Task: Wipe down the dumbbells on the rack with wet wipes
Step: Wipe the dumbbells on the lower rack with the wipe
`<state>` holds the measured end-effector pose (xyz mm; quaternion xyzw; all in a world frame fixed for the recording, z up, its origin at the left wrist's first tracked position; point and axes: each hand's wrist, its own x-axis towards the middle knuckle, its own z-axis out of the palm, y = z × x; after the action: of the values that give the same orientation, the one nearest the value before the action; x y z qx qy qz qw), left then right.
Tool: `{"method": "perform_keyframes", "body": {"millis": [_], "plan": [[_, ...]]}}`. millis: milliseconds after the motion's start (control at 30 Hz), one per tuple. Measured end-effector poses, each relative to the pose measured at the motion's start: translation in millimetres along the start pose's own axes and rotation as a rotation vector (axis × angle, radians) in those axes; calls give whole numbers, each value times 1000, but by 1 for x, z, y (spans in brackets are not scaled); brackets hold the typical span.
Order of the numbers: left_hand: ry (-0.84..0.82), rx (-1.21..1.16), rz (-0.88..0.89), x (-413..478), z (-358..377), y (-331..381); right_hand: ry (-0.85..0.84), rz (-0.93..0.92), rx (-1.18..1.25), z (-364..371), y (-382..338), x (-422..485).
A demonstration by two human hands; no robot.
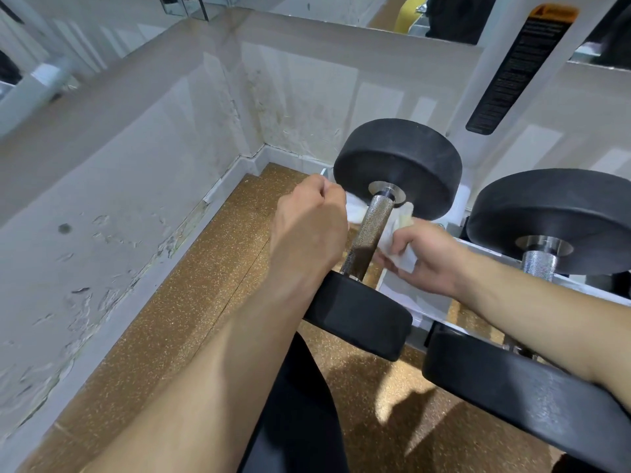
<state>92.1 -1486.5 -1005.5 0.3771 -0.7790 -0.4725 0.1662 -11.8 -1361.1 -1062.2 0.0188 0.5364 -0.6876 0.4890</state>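
- The black round-headed dumbbell [370,230] with a knurled metal handle lies on the white metal rack [420,302], one head towards the wall and the other towards the person.
- The white wet wipe [406,257] passes behind the handle near the far head, so its middle is hidden.
- The left hand [310,227] is curled into a fist around the wipe's left end. Its fingers are out of sight behind the back of the hand.
- The right hand [430,257] pinches the wipe's right end just beside the handle.
- The left forearm covers part of the near head.
- A second black dumbbell [553,220] rests beside the first, cut off by the right edge and partly covered by the right forearm.
- The text on the black warning label [522,63] on the upright is too blurred to read.
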Motion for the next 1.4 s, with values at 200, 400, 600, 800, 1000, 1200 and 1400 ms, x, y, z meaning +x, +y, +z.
{"method": "perform_keyframes", "body": {"millis": [200, 400, 600, 800, 1000, 1200, 1400], "plan": [[-9, -15, 11, -1, 0, 2, -44, -38, -49, -9, 0, 7], [-7, -10, 22, -1, 0, 0, -160, 87, -450, -15, 32, -1], [-26, -22, 18, 0, -1, 0, -296, -28, -1452, -24, 29, 2], [-39, 21, 27, 1, -2, -4, -332, -92, -1553, -5, -11, -19], [-289, 107, 152, 2, -5, -2, -207, -193, -1164, -9, -47, -50], [-503, -117, 315, -6, -15, -6, -266, -278, -914, 1, -64, -72], [-487, -149, 369, -5, -18, -8, -154, -310, -830, 1, -70, -75]]}}
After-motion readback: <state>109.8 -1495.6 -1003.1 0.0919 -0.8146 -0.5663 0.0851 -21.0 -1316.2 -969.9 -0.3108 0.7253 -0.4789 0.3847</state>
